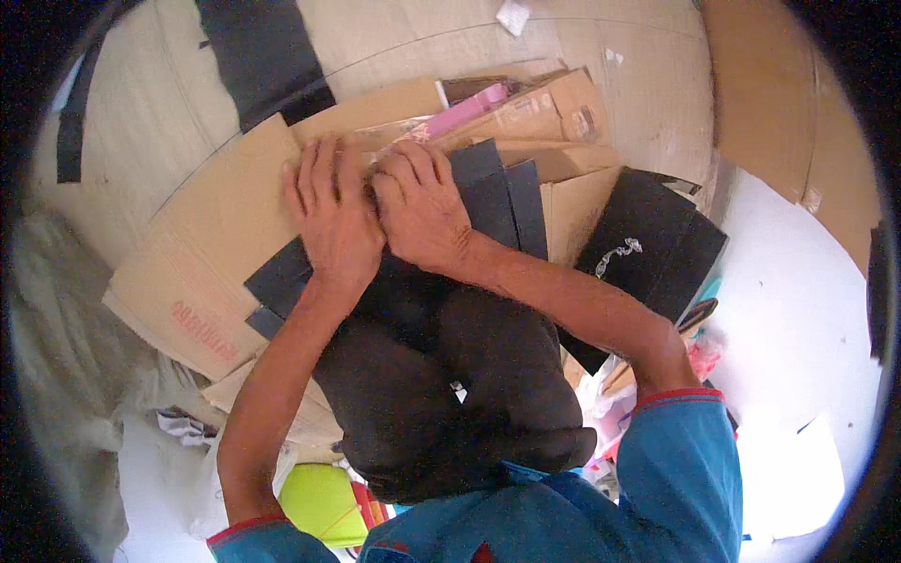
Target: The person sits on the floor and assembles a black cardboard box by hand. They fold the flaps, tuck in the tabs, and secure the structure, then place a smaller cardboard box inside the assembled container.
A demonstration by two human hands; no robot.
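A black cardboard piece point(483, 192) with straight, stepped edges lies across my lap, on top of brown cardboard. My left hand point(333, 220) rests over its far edge, the fingers stretched forward and slightly apart. Close against it, my right hand point(422, 206) has its fingers bent down over the same edge, gripping the black piece. Both thumbs are mostly hidden, and the hands cover the middle of that edge. Under and beyond them is a large flat brown cardboard sheet point(206, 253) with faint red print.
An opened brown carton point(544, 117) with a pink strip point(469, 108) lies just beyond my hands. Another black board point(648, 249) with a clear crumpled strip is at right. A black sheet point(263, 56) lies far left; a lime-green item point(324, 502) is near my left side.
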